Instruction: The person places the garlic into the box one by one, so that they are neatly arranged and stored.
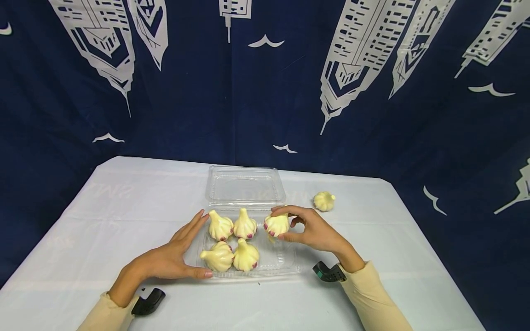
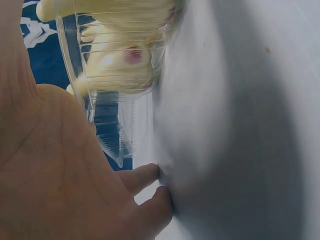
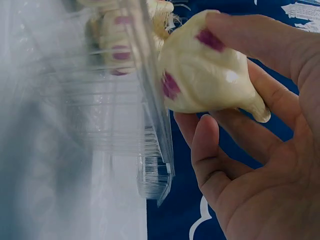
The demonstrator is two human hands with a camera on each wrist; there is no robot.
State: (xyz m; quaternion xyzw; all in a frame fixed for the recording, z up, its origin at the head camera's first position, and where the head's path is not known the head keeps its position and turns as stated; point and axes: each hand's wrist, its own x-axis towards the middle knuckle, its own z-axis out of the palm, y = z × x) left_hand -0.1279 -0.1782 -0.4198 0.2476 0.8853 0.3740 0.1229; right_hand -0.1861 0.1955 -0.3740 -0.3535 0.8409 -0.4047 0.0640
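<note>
A clear plastic clamshell container (image 1: 273,264) lies with its lid (image 1: 247,185) folded back. Several cream garlic bulbs with purple patches, such as this front one (image 1: 246,255), sit in its left and middle part. My right hand (image 1: 310,229) pinches another garlic bulb (image 3: 205,65) between thumb and fingers, over the container's right side. In the right wrist view that bulb is beside the clear wall, its stem toward my palm. With fingers spread and fairly straight, my left hand (image 1: 175,255) lies along the container's left side, thumb at the front corner.
One more garlic bulb (image 1: 324,201) rests on the white table (image 1: 149,193), to the right of the lid. Behind the table hangs a dark blue cloth (image 1: 198,101) printed with white buildings. A black wrist camera (image 1: 148,301) is on the left wrist.
</note>
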